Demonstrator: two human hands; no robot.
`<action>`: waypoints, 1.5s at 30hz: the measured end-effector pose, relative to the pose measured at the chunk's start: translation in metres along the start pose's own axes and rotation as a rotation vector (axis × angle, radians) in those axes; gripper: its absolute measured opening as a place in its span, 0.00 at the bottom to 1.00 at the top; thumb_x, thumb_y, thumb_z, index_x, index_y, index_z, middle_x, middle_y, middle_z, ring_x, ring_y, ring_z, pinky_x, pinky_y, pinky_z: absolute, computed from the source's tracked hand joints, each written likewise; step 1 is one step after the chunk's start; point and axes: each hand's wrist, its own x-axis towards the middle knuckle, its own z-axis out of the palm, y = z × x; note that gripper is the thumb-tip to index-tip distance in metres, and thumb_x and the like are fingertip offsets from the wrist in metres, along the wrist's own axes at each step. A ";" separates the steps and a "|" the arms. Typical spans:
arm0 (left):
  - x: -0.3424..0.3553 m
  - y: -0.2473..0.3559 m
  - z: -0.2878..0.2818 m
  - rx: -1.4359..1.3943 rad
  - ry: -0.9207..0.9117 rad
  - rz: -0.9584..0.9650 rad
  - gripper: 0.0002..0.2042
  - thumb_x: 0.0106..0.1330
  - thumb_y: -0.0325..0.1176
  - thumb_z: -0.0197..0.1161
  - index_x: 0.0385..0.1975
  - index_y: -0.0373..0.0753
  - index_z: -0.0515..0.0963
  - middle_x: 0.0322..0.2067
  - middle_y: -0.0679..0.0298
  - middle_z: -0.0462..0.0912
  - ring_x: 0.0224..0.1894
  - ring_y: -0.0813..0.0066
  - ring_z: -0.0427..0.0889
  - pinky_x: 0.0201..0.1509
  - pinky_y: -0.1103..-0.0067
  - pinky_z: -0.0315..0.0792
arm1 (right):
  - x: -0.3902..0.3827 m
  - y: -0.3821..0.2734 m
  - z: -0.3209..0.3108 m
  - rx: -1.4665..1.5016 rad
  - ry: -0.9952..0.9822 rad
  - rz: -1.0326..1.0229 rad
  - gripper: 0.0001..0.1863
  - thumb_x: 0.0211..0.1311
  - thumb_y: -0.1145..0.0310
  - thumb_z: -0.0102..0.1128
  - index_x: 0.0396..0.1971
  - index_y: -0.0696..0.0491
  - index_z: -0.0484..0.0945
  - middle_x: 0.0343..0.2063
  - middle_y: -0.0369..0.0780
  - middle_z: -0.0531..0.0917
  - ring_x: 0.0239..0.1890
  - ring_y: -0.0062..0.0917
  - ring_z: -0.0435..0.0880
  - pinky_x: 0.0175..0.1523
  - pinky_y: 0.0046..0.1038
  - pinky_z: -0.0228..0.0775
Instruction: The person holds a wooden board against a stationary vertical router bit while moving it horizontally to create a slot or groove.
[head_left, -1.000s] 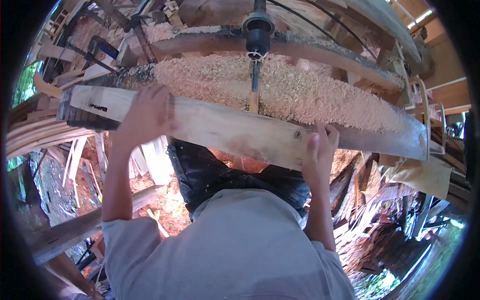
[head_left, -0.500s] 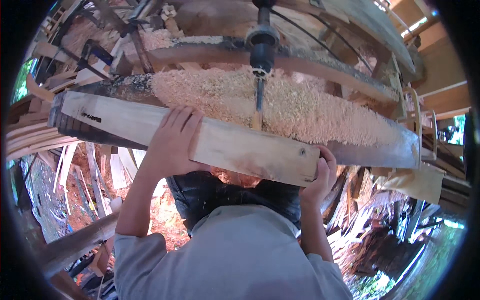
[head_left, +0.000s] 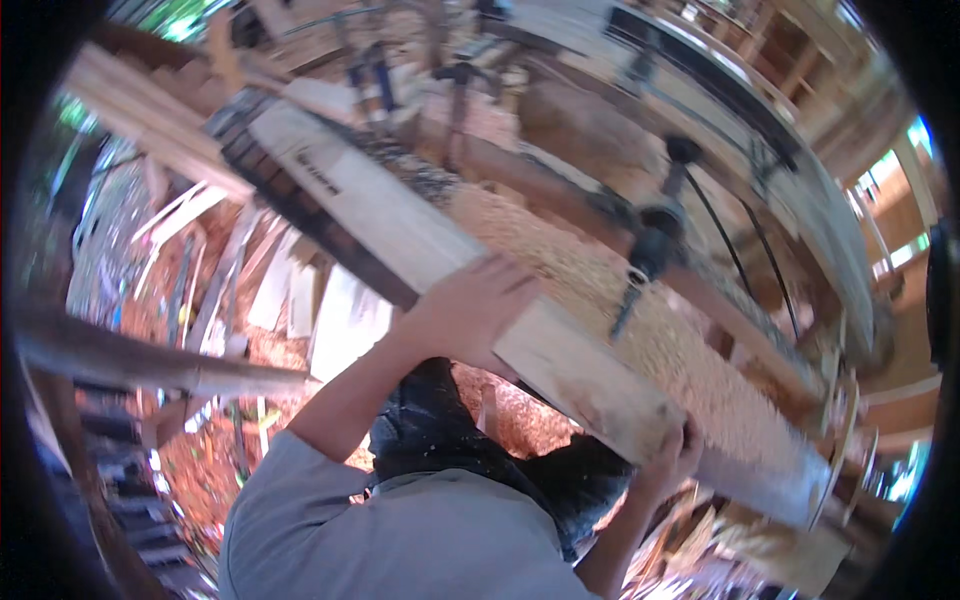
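Note:
A long pale wooden board (head_left: 370,205) lies slantwise before me, from the upper left to the lower right, with a dark mark near its far left end. Across its middle rests my left hand (head_left: 470,310), fingers over the face and thumb by the near edge, holding it. My right hand (head_left: 675,455) is closed round the board's right end. Just beyond the far edge, a dark drill chuck (head_left: 655,240) carries a thin bit (head_left: 624,312); whether the tip touches the board, I cannot tell.
Wood shavings (head_left: 560,250) cover the bench behind the board. Its bare grey end (head_left: 770,490) shows at the lower right. Black cables (head_left: 745,250) hang beside the chuck. A round pole (head_left: 170,362) crosses at the left, near scattered offcuts (head_left: 300,290).
The view has turned, so the board, bench and drill now slant down to the right. Both hands keep their places on the board. The bit's pale tip no longer shows.

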 end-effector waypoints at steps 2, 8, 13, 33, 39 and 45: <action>0.005 -0.001 0.003 -0.035 0.037 0.002 0.57 0.41 0.71 0.70 0.64 0.28 0.66 0.62 0.45 0.71 0.66 0.45 0.67 0.76 0.57 0.54 | 0.018 0.008 -0.023 -0.192 -0.081 -0.061 0.17 0.69 0.67 0.55 0.49 0.62 0.80 0.44 0.44 0.82 0.45 0.28 0.79 0.51 0.30 0.74; -0.004 -0.008 0.006 -0.067 0.119 0.051 0.56 0.41 0.70 0.70 0.63 0.27 0.67 0.60 0.46 0.72 0.65 0.49 0.68 0.77 0.58 0.53 | 0.093 0.048 -0.043 -0.257 0.003 -0.141 0.25 0.73 0.54 0.54 0.23 0.60 0.80 0.20 0.38 0.80 0.23 0.25 0.76 0.32 0.31 0.70; 0.001 -0.005 0.006 -0.062 0.144 0.065 0.56 0.40 0.70 0.70 0.63 0.28 0.68 0.60 0.47 0.73 0.66 0.50 0.69 0.77 0.58 0.54 | 0.104 0.068 -0.040 -0.490 0.167 -0.371 0.26 0.73 0.57 0.56 0.15 0.58 0.73 0.13 0.38 0.73 0.17 0.23 0.69 0.25 0.32 0.63; 0.001 -0.001 -0.004 -0.063 0.074 0.001 0.55 0.39 0.67 0.73 0.64 0.30 0.68 0.60 0.51 0.73 0.66 0.52 0.68 0.76 0.61 0.54 | 0.110 0.087 -0.044 -0.464 0.123 -0.356 0.25 0.73 0.64 0.56 0.13 0.57 0.68 0.10 0.36 0.69 0.13 0.20 0.65 0.20 0.31 0.57; 0.003 -0.002 -0.005 -0.064 0.055 -0.009 0.55 0.39 0.67 0.73 0.64 0.31 0.67 0.60 0.51 0.72 0.67 0.53 0.67 0.76 0.61 0.54 | 0.108 0.078 -0.040 -0.485 0.118 -0.370 0.25 0.73 0.64 0.56 0.13 0.58 0.67 0.10 0.36 0.69 0.13 0.20 0.65 0.20 0.31 0.57; 0.003 -0.001 -0.003 -0.076 0.067 -0.017 0.55 0.38 0.67 0.73 0.64 0.31 0.68 0.61 0.50 0.72 0.66 0.53 0.68 0.76 0.61 0.54 | 0.107 0.078 -0.039 -0.456 0.119 -0.344 0.25 0.73 0.65 0.57 0.13 0.58 0.68 0.10 0.37 0.70 0.14 0.20 0.66 0.21 0.30 0.57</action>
